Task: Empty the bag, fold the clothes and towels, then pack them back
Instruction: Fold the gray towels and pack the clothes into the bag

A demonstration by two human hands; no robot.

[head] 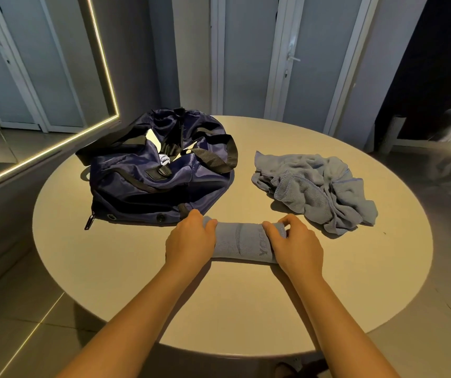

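A grey-blue towel (242, 242) lies rolled into a short cylinder on the round table (126, 268), just in front of the bag. My left hand (190, 241) grips its left end, fingers curled over the top. My right hand (295, 245) grips its right end, thumb and fingers pinching the cloth. The navy duffel bag (158, 175) sits open at the back left with black straps, a bit of pale cloth showing inside. A second grey-blue towel (317, 188) lies crumpled at the back right.
A mirror with a lit edge (104, 50) leans on the wall at the left. Closed doors (300, 58) stand behind the table. Tiled floor surrounds the table, and a foot shows below its front edge (284, 371).
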